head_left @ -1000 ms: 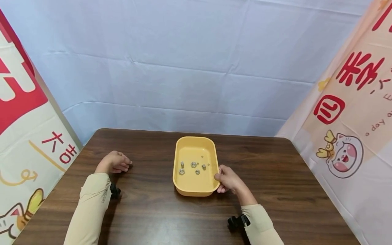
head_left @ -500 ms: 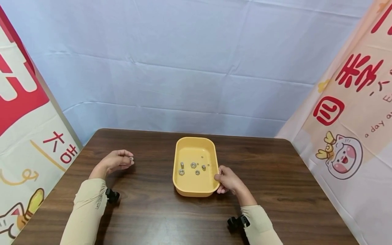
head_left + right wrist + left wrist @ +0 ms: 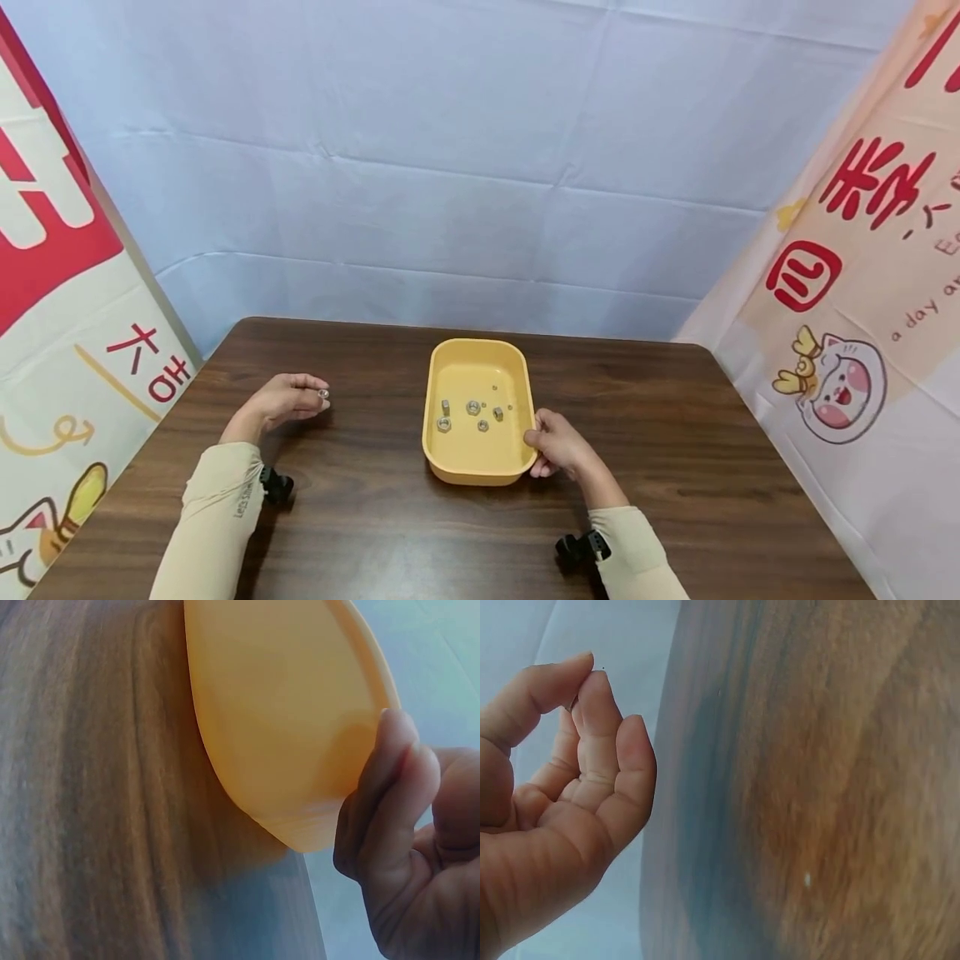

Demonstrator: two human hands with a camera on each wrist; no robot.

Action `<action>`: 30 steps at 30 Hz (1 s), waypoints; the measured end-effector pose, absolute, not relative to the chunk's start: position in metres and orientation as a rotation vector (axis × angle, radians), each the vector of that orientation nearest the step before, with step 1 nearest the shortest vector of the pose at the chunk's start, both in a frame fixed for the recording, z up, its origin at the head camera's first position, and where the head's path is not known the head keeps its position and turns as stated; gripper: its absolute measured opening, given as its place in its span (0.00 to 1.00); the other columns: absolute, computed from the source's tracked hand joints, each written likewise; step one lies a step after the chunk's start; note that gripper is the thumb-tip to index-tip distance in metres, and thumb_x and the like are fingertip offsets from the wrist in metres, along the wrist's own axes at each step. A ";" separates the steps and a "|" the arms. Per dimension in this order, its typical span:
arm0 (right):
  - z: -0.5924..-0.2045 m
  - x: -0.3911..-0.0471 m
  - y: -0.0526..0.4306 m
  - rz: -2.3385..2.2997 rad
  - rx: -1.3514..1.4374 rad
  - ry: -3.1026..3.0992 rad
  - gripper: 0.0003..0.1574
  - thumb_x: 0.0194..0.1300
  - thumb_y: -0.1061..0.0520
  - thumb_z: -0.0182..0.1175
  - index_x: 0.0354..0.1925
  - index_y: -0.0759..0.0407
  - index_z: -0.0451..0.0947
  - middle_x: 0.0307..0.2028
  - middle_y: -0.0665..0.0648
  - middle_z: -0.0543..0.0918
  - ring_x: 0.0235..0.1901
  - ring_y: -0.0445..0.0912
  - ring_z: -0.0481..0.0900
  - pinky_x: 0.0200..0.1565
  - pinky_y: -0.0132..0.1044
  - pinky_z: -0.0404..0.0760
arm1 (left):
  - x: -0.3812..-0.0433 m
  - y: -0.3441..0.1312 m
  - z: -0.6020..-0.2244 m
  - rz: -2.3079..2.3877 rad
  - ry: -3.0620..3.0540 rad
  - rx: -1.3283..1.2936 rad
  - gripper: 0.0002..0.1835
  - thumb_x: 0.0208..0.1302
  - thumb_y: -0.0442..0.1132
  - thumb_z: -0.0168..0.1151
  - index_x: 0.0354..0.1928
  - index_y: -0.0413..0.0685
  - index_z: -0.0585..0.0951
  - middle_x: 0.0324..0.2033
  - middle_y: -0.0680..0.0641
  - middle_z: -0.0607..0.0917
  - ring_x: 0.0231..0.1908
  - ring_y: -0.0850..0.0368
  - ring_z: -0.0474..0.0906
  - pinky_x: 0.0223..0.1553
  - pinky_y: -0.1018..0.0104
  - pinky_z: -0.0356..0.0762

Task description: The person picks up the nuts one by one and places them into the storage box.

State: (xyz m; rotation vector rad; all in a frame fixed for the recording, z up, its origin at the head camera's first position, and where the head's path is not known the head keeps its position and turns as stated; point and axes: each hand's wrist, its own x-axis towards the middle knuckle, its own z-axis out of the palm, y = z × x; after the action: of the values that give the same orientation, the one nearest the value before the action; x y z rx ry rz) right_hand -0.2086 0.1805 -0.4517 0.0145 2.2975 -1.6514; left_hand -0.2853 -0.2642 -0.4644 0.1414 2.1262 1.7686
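At the table's left side, my left hand (image 3: 283, 398) pinches a small metal nut (image 3: 323, 393) between thumb and fingertips, just above the wood. Only a sliver of the nut shows in the left wrist view, where the thumb and fingers (image 3: 598, 712) hide most of it. A yellow tray (image 3: 480, 477) stands near the middle of the table. My right hand (image 3: 561, 446) grips its right rim, thumb on top and fingers beneath, also seen from the right wrist. Inside the tray lie several larger hex nuts (image 3: 473, 407) and a few tiny metal pieces (image 3: 510, 407).
The dark wood table (image 3: 420, 542) has rounded far corners. Behind it hangs a pale blue cloth (image 3: 450, 208), and printed banners (image 3: 832, 367) flank both sides. Each wrist carries a black camera (image 3: 581, 548).
My left hand has turned and lifted slightly from the table, bringing the pinched nut into sight at its fingertips. The right hand has kept its grip on the tray, which stays in place.
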 end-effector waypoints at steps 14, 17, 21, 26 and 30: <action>-0.450 -0.210 0.182 -1.668 -0.025 2.252 0.04 0.60 0.70 0.46 0.30 0.67 0.60 0.12 0.60 0.75 0.08 0.42 0.72 0.10 0.29 0.71 | -0.266 -0.234 -0.465 1.764 2.133 0.160 0.23 0.59 0.30 0.60 0.54 0.23 0.68 0.36 0.43 0.81 0.42 0.44 0.79 0.46 0.55 0.77; -0.449 -0.210 0.182 -1.673 -0.029 2.257 0.04 0.60 0.68 0.47 0.30 0.65 0.60 0.12 0.58 0.74 0.08 0.42 0.72 0.10 0.29 0.71 | -0.263 -0.229 -0.463 1.751 2.132 0.191 0.23 0.59 0.32 0.61 0.53 0.23 0.68 0.37 0.42 0.81 0.43 0.42 0.79 0.47 0.54 0.76; -0.450 -0.211 0.182 -1.687 -0.027 2.240 0.05 0.58 0.68 0.47 0.30 0.65 0.59 0.12 0.59 0.74 0.08 0.42 0.73 0.10 0.29 0.71 | -0.260 -0.222 -0.457 1.740 2.126 0.235 0.23 0.59 0.31 0.61 0.53 0.23 0.68 0.37 0.40 0.81 0.43 0.42 0.79 0.46 0.54 0.77; -0.453 -0.211 0.183 -1.692 -0.017 2.233 0.05 0.56 0.68 0.47 0.30 0.65 0.59 0.12 0.59 0.74 0.08 0.42 0.72 0.10 0.29 0.71 | -0.256 -0.211 -0.451 1.770 2.101 0.260 0.21 0.58 0.28 0.60 0.51 0.22 0.68 0.36 0.39 0.82 0.41 0.44 0.80 0.46 0.53 0.76; -0.454 -0.211 0.182 -1.694 -0.016 2.239 0.05 0.56 0.68 0.47 0.29 0.64 0.59 0.12 0.59 0.75 0.08 0.42 0.72 0.10 0.29 0.71 | -0.257 -0.201 -0.449 1.796 2.092 0.248 0.18 0.57 0.27 0.60 0.49 0.25 0.70 0.32 0.43 0.82 0.38 0.49 0.81 0.46 0.53 0.77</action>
State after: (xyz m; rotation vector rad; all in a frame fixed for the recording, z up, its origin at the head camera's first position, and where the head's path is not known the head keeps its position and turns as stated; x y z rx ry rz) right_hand -0.2111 0.1825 -0.4543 -0.0157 2.2387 -1.6941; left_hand -0.2568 -0.2014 -0.4491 0.2480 2.0921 1.7964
